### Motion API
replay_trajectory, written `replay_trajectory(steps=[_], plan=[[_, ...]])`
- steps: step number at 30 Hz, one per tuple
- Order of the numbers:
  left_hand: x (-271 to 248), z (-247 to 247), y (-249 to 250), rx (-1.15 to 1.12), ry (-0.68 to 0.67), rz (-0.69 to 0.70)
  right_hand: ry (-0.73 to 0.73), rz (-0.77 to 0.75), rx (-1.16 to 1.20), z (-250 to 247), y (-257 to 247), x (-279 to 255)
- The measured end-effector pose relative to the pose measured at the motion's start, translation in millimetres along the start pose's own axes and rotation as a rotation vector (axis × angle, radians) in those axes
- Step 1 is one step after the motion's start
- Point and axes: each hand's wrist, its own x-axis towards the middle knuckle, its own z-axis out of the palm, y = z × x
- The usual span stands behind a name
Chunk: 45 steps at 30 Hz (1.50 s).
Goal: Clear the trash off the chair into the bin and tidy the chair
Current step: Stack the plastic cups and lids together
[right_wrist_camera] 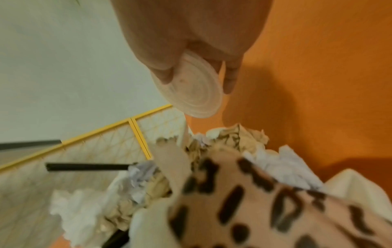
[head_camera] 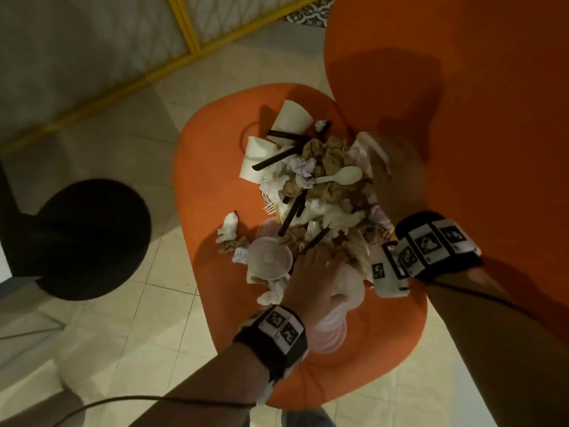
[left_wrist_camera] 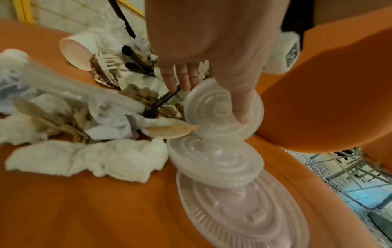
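A heap of trash covers the orange chair seat: crumpled tissues, brown paper, black straws, white paper cups and a pale spoon. My left hand is at the heap's near edge. In the left wrist view the left hand pinches a clear plastic lid above a stack of similar lids. My right hand is at the far side by the chair back. In the right wrist view the right hand pinches a translucent round lid.
A round black bin stands on the tiled floor left of the chair. The orange backrest rises close behind the right hand. A yellow-framed panel runs along the wall. A loose tissue lies left of the heap.
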Motion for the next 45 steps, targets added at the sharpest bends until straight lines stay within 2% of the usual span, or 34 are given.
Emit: replay_trajectory(steps=[4, 7, 9, 12, 14, 15, 17, 20, 22, 25, 28, 30, 34, 40, 42, 45], plan=[[2, -1, -3, -0.100, 0.069, 0.032, 0.147, 0.107, 0.227, -28, -17, -42], [-3, -11, -10, -0.326, 0.048, -0.088, 0.204, 0.232, 0.408, -44, -31, -78], [-12, -29, -15, -0.447, 0.090, -0.169, 0.173, 0.300, 0.429, -44, -31, -105], [-31, -58, -27, -0.654, 0.280, -0.372, -0.032, 0.483, 0.357, -34, -24, -142], [-42, -69, -43, -0.697, 0.344, -0.560, -0.283, 0.546, 0.201, -20, -21, -163], [-43, -69, -53, -0.625, 0.327, -0.640, -0.408, 0.535, 0.115, -11, -22, -172], [-40, -64, -67, -0.467, 0.245, -0.709, -0.523, 0.566, 0.059, 7, -26, -187], [-32, -53, -74, -0.298, 0.171, -0.686, -0.551, 0.673, 0.053, 25, -26, -200], [-28, -43, -79, -0.222, 0.171, -0.588, -0.580, 0.609, -0.033, 32, -23, -205], [-25, -37, -80, -0.240, 0.148, -0.511, -0.579, 0.518, -0.124, 40, -21, -212], [-24, -32, -78, -0.242, 0.231, -0.457, -0.561, 0.504, -0.225, 47, -21, -216], [-24, -32, -77, -0.318, 0.258, -0.483, -0.540, 0.481, -0.282, 50, -22, -219], [-23, -36, -77, -0.596, 0.249, -0.623, -0.489, 0.510, -0.311, 52, -21, -225], [-24, -59, -87, -0.745, 0.330, -0.603, -0.495, 0.638, -0.174, 51, -17, -225], [-12, -62, -97, -0.707, 0.282, -0.627, -0.499, 0.655, -0.159, 50, -16, -223], [9, -60, -112, -0.537, 0.116, -0.664, -0.526, 0.674, -0.149, 50, -14, -220]])
